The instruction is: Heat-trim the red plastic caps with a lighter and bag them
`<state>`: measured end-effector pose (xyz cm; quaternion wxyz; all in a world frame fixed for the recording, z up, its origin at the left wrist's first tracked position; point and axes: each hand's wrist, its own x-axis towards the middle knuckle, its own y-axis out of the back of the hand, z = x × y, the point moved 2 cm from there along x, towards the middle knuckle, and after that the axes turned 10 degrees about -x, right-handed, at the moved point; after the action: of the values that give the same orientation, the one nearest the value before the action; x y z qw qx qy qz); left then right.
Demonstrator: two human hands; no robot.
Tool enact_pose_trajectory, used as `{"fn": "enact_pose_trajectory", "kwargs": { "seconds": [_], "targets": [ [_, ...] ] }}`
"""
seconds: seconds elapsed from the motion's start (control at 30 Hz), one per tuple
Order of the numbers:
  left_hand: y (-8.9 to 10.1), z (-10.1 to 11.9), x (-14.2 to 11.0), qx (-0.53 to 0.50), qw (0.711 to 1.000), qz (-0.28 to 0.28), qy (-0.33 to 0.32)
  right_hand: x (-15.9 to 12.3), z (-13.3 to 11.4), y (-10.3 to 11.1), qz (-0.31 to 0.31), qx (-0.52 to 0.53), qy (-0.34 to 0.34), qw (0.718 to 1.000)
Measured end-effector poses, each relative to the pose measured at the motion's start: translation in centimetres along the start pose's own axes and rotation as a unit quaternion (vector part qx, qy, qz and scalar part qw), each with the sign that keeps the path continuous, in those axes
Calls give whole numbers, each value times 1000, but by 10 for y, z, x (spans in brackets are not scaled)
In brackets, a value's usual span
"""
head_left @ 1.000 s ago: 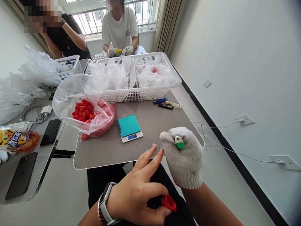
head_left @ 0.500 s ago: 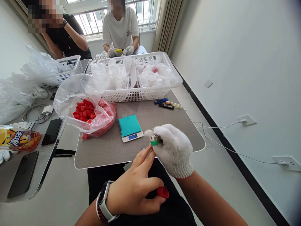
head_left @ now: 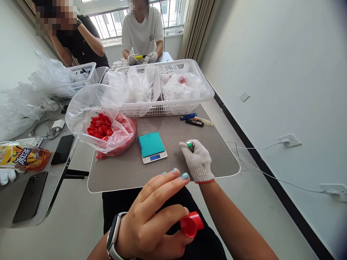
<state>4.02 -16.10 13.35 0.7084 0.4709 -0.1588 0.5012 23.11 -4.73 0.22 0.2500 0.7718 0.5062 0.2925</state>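
My left hand [head_left: 146,213], bare with a smartwatch [head_left: 114,236] on the wrist, grips a red plastic cap [head_left: 191,224] between fingers and thumb, above my dark trousers. My right hand [head_left: 197,161], in a white knit glove, rests at the grey mat's [head_left: 162,173] front edge. It holds a small lighter with a green end [head_left: 190,146], and the glove hides most of it. Left of that glove stands a digital scale with a teal top [head_left: 151,146]. A clear bag of red caps [head_left: 100,126] lies further left, beyond my left hand's reach of contact.
A white divided basket [head_left: 165,108] holding plastic bags stands behind the scale, with several lighters [head_left: 195,120] in front of it. Two co-workers [head_left: 142,32] sit beyond; one holds a yellow lighter. Phones, cables and a snack bag lie on the left table [head_left: 48,180].
My gloved right hand has dropped down onto the mat and the lighter has turned into it. The red cap has rotated, its open end now facing me.
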Motion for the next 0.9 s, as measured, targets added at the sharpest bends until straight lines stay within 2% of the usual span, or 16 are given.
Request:
{"fn": "enact_pose_trajectory", "kwargs": {
  "seconds": [0.27,0.57,0.73,0.9],
  "targets": [
    [-1,7,2,-38,998,44,11,2,-4,3,-27,4,14,1000],
    [5,12,9,-35,999,15,5,1,-2,1,-31,6,25,999],
    [3,16,8,-33,998,50,21,1,-3,1,-34,8,25,999],
    [2,16,9,-41,998,38,29,1,-2,1,-33,11,27,999]
  ]
}}
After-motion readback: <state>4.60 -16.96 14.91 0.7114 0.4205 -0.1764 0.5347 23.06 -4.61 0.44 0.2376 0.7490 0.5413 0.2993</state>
